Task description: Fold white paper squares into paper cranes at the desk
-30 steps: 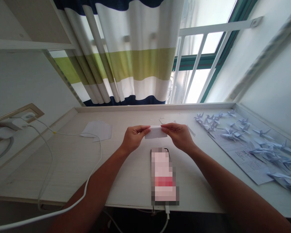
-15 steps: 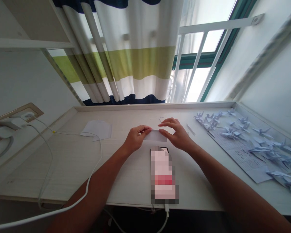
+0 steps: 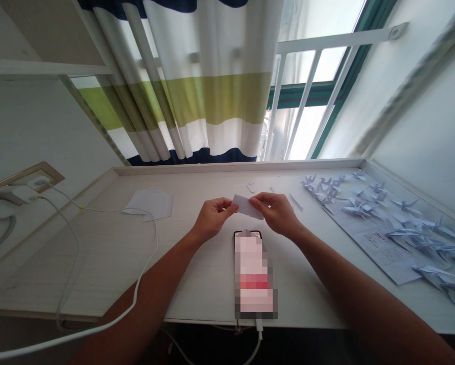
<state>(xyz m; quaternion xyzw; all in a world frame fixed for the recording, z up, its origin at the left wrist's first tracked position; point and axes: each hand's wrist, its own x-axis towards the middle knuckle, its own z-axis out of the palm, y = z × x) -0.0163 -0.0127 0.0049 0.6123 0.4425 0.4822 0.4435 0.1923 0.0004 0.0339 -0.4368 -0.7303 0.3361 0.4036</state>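
Observation:
Between my two hands is a small folded piece of white paper [image 3: 245, 207], tilted a little and held just above the far end of the phone. My left hand [image 3: 214, 217] is closed, thumb and fingers pinching the paper's left edge. On the other side, my right hand [image 3: 276, 213] grips the upper right part of the paper between thumb and fingers. Below the paper a phone [image 3: 252, 274] lies on the desk, its screen blurred out and a white cable plugged into its near end.
Folded paper cranes [image 3: 364, 203] crowd the right side, several on a printed sheet [image 3: 379, 248]. A stack of white paper [image 3: 151, 204] lies at the left, near a white cable [image 3: 157, 235]. Thin paper strips [image 3: 296, 203] are scattered behind my hands. A raised rim [image 3: 227, 166] edges the desk's back.
The paper has come up off the desk and tilted, its right side lower. My right hand's fingers, spread before, have closed on it. The left hand keeps its pinch.

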